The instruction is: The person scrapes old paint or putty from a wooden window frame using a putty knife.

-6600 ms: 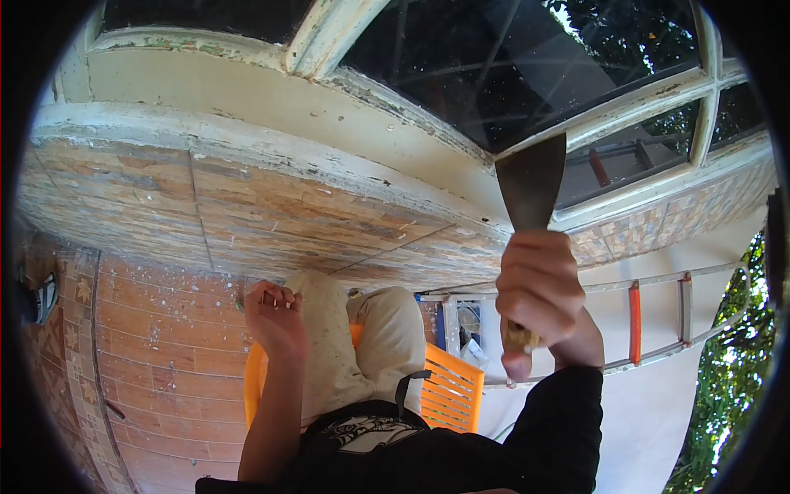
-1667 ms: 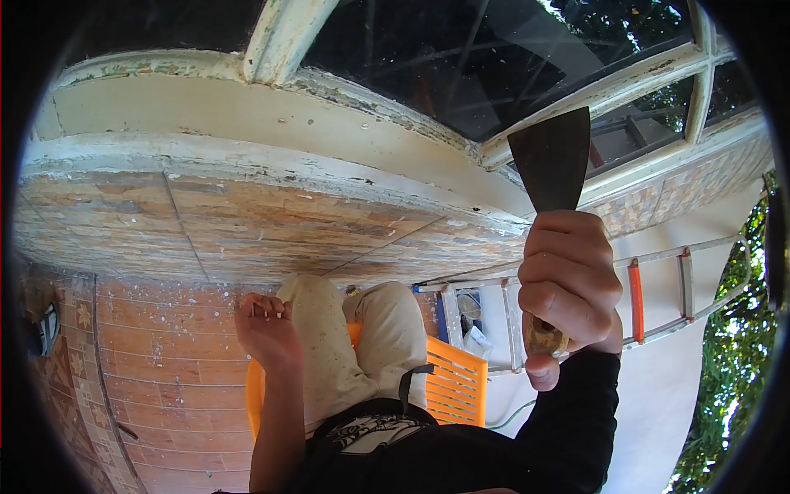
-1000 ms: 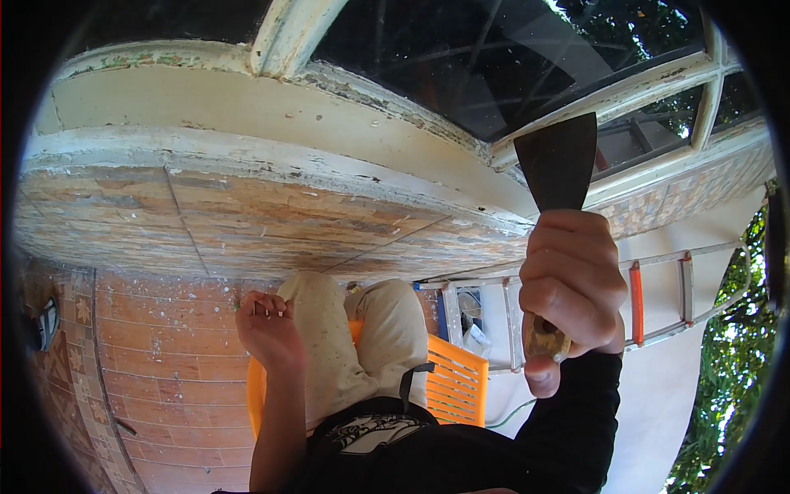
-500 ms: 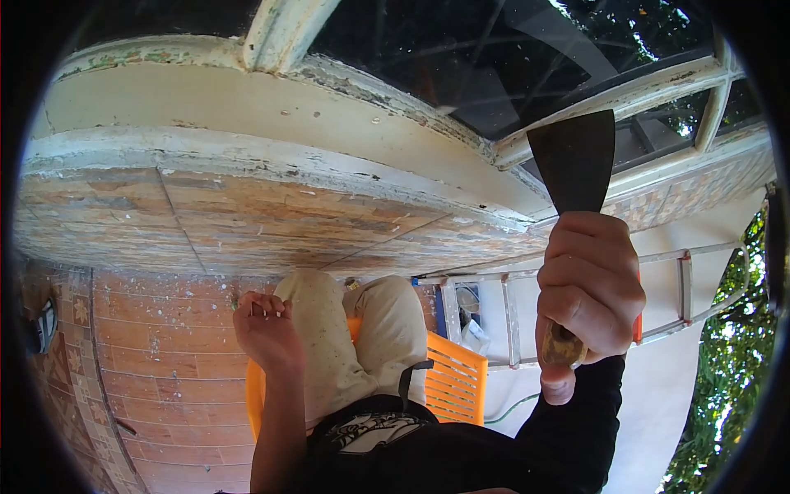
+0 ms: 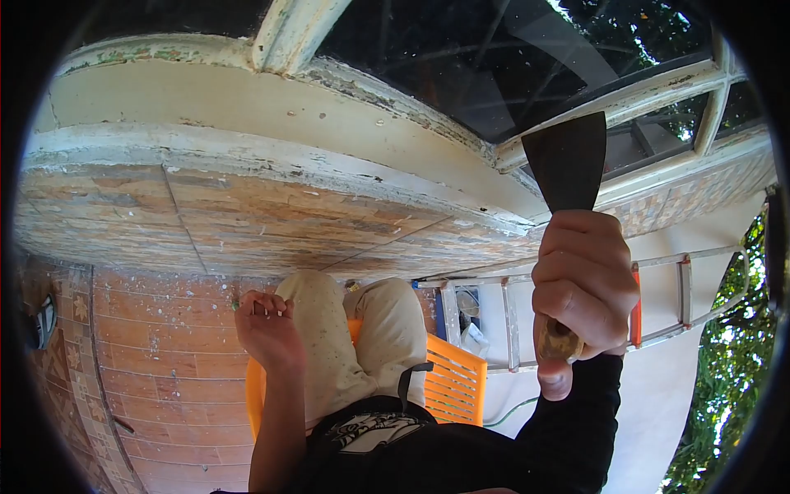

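My right hand (image 5: 583, 288) is wrapped round the handle of a wide putty knife (image 5: 568, 160). Its dark blade points up, in front of the white window frame (image 5: 650, 95); whether it touches the frame I cannot tell. My left hand (image 5: 270, 329) is raised beside my knee, fingers curled, and whether it holds anything is too small to see. Old paint is chipped along the white frame and the sill (image 5: 247, 160). Dark glass (image 5: 461, 66) fills the window.
Below the sill is a stone-patterned wall (image 5: 271, 214). I sit on an orange chair (image 5: 453, 383) over a tiled floor (image 5: 173, 329) with white flakes. A ladder (image 5: 512, 321) lies at the right, and a shoe (image 5: 45, 321) shows at far left.
My right hand and the putty knife have shifted slightly to the left. The window and sill sit slightly differently in the view. My left hand has hardly moved.
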Tool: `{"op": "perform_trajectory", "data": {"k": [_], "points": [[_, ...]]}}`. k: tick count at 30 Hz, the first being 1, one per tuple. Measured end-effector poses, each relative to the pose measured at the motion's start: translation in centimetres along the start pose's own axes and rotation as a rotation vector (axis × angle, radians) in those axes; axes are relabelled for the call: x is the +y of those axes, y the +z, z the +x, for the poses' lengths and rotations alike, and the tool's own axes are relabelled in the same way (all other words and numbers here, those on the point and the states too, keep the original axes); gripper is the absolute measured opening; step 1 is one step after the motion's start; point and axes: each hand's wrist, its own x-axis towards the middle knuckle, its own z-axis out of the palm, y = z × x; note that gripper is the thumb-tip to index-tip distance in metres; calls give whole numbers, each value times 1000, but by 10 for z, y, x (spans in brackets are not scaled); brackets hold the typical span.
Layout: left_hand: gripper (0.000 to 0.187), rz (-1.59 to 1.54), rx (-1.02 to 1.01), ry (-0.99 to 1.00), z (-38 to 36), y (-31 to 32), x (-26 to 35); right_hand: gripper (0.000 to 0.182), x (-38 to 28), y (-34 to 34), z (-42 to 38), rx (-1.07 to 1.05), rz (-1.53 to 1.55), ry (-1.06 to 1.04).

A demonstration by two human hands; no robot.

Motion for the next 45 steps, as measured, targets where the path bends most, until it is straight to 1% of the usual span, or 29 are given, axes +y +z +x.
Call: {"op": "perform_trajectory", "data": {"k": [4,6,10,13,16,19,21,22,25,26,28,29,31,32,36,38,39,42,43,45], "points": [[12,8,-23,-11,2,-5,1,54,-3,4,4,24,28,-5],[12,11,-39,-19,1,-4,1,55,0,10,4,108,22,-5],[11,2,-33,-16,1,-4,1,54,4,4,6,98,44,-24],[13,6,-30,-7,3,-6,0,53,2,5,5,59,44,36],[14,-2,-33,-18,3,-7,0,52,1,5,5,72,43,1],[14,2,12,-10,3,-2,0,52,4,2,2,23,11,24],[14,-4,-25,-15,5,-8,-1,62,4,-5,2,-60,43,30],[14,-2,-23,-19,4,-8,-1,62,3,-4,3,-62,44,34],[14,8,-26,-16,3,-5,1,66,2,0,7,30,4,-15],[14,7,-24,-13,3,-5,1,66,2,1,8,28,7,-16],[14,7,-18,-15,1,-5,0,69,2,1,10,21,14,79],[12,-3,-25,-16,2,-4,0,69,2,2,10,21,13,73],[11,-14,-23,-17,2,-5,1,72,-1,5,8,91,-9,34],[11,-7,-18,-19,3,-4,1,73,3,3,8,36,0,34],[12,-2,-35,-21,1,-6,2,73,-4,8,9,99,-57,61],[12,-4,-25,-27,1,-7,1,74,3,5,4,105,-35,-14],[12,-13,-16,-24,2,-6,0,61,-1,12,4,251,-29,-68],[12,-10,-8,-25,1,-4,-2,61,-7,8,4,239,-30,-46],[12,-6,-10,-30,1,-5,-2,60,-5,8,2,201,-16,-50],[13,5,-54,-22,3,-9,-1,59,-4,8,-1,164,4,-59]]}}
